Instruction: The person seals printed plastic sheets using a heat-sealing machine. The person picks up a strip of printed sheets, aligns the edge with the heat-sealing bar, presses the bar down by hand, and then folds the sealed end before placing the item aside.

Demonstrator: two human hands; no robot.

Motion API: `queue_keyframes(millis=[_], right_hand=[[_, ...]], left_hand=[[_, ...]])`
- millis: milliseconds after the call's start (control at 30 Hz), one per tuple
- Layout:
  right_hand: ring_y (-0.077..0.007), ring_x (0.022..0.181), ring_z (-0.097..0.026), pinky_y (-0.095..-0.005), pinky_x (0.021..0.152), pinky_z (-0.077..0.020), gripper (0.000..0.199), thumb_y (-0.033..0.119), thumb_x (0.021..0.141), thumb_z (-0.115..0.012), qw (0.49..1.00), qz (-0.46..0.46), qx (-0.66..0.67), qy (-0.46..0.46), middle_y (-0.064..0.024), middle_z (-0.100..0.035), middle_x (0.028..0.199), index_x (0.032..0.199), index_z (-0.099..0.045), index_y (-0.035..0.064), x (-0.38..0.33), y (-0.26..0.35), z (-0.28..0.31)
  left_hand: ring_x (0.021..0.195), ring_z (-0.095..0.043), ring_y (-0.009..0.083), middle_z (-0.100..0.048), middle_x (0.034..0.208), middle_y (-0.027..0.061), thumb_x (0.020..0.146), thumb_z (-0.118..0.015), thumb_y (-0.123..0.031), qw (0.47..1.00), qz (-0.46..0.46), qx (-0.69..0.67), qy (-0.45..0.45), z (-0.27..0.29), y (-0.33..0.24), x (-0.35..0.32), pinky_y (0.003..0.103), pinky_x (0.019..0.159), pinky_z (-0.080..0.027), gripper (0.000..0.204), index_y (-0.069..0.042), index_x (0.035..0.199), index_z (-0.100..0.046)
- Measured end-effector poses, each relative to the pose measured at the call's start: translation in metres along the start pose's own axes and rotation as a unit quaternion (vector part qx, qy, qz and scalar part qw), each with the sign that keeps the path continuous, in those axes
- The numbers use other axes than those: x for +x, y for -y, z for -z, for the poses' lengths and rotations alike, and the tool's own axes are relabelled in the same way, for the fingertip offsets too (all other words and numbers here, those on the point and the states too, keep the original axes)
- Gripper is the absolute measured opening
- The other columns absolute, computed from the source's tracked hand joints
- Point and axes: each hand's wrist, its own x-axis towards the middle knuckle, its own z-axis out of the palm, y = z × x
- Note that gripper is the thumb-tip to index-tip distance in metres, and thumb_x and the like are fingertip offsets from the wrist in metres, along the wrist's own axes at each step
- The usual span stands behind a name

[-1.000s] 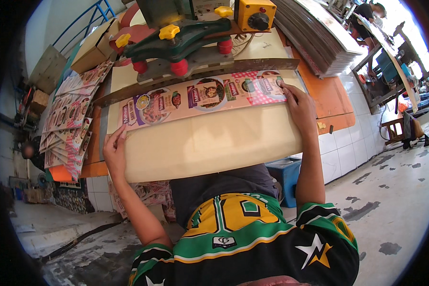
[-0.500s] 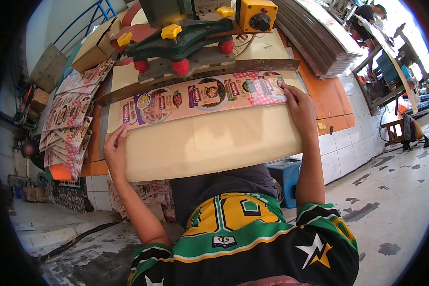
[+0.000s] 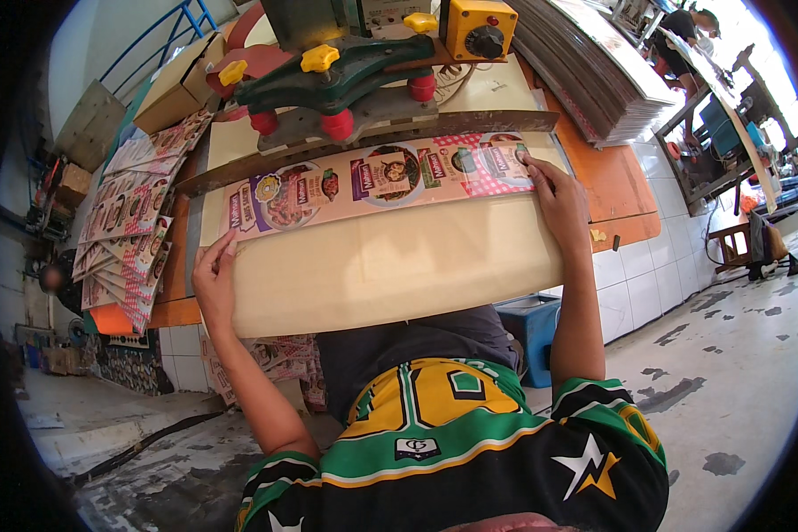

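A long printed strip (image 3: 328,191) with food pictures lies along a metal guide bar (image 3: 488,121) on a cream-coloured board (image 3: 399,257). My left hand (image 3: 214,282) pinches the strip's near left corner, thumb and fingers closed at its edge. At the opposite end, my right hand (image 3: 559,202) grips the strip with the thumb on top; the fingers beneath are partly hidden. Just beyond the bar stands a press head (image 3: 337,75) with a dark green frame, yellow knobs and red feet. The board's near edge curves down towards my lap.
Printed strips (image 3: 129,213) lie in a loose pile on the left of the orange table (image 3: 625,191), beside an open cardboard box (image 3: 173,84). Flat sheets (image 3: 594,75) are stacked at the back right. A blue bin (image 3: 530,332) stands below; another person (image 3: 683,40) works far right.
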Motion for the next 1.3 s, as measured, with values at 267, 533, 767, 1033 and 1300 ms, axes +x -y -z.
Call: queue_keyframes(millis=[267,533,767,1033,1300], right_hand=[[-0.0343,0.086,-0.072,-0.0418,0.078,-0.0534,0.028,0.030,0.100,-0.064,1.000,0.016,0.011,-0.007,-0.0164,-0.075,0.098,0.119,-0.077,0.0150,-0.0001,-0.0017,-0.0012],[-0.0343,0.089,-0.072,-0.0414,0.081,-0.0531,0.028,0.030,0.100,-0.063,1.000,0.008,0.000,0.004,-0.0155,-0.075,0.101,0.118,-0.077,0.0145,-0.0001,-0.0009,0.0003],[-0.0352,0.089,-0.072,-0.0416,0.081,-0.0534,0.028,0.028,0.100,-0.062,1.000,0.013,0.009,-0.004,-0.0165,-0.075,0.101,0.118,-0.077,0.0133,-0.0005,0.0006,-0.0008],[-0.0348,0.087,-0.072,-0.0414,0.079,-0.0534,0.027,0.028,0.100,-0.063,1.000,0.006,0.004,0.006,-0.0172,-0.075,0.100,0.118,-0.077,0.0134,0.0001,0.0046,0.0025],[-0.0345,0.091,-0.072,-0.0417,0.082,-0.0528,0.028,0.030,0.101,-0.063,1.000,-0.002,-0.002,0.010,-0.0168,-0.075,0.102,0.119,-0.077,0.0140,0.0000,0.0051,0.0030]], left_hand=[[0.074,-0.047,0.0124,-0.051,0.086,0.0020,0.100,-0.070,-0.027,0.999,-0.030,-0.002,-0.028,-0.0032,0.0032,0.0004,0.027,0.070,-0.042,0.031,-0.011,0.126,-0.075],[0.087,-0.055,0.0146,-0.058,0.097,0.0049,0.101,-0.066,-0.020,1.000,-0.002,0.011,-0.001,0.0011,-0.0012,-0.0003,0.028,0.082,-0.045,0.031,-0.011,0.129,-0.074],[0.079,-0.052,0.0139,-0.053,0.089,0.0034,0.100,-0.068,-0.021,0.999,-0.045,0.001,-0.019,-0.0005,-0.0005,-0.0010,0.028,0.075,-0.045,0.030,-0.010,0.128,-0.074],[0.079,-0.051,0.0135,-0.052,0.089,0.0036,0.101,-0.068,-0.022,0.999,-0.048,0.005,-0.023,-0.0011,0.0008,-0.0010,0.027,0.074,-0.045,0.030,-0.010,0.128,-0.074],[0.078,-0.051,0.0132,-0.053,0.088,0.0034,0.100,-0.069,-0.021,0.999,-0.034,0.002,-0.027,-0.0019,0.0010,-0.0009,0.027,0.074,-0.045,0.029,-0.010,0.127,-0.075]])
